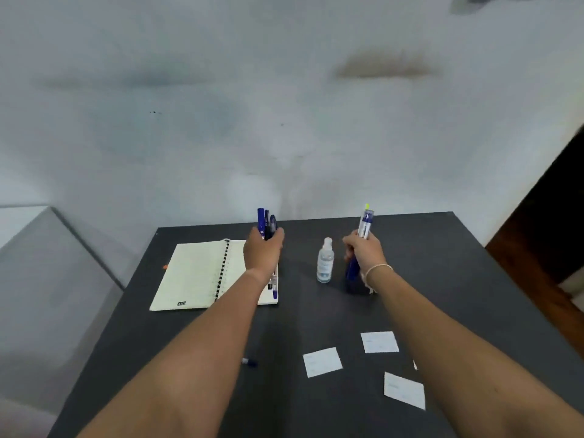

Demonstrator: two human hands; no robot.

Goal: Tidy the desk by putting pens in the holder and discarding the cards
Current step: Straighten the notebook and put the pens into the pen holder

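My left hand (263, 251) is closed around a bunch of dark blue pens (266, 223), held upright above the notebook's right page. My right hand (363, 251) grips a white marker with a yellow-green tip (366, 222), upright too, and a blue pen (352, 269) pokes out below the fist. A dark shape under that wrist could be the pen holder (354, 285), mostly hidden. Another pen (274, 284) lies on the notebook's edge, and a small pen end (249, 362) shows beside my left forearm. White cards (322, 361) (379, 342) (404, 390) lie on the near right of the dark desk (442, 257).
An open spiral notebook (196, 275) lies at the left of the desk. A small clear bottle (325, 260) stands between my hands. The desk backs onto a pale wall; a grey box-like surface (47, 279) sits to the left, wooden floor to the right.
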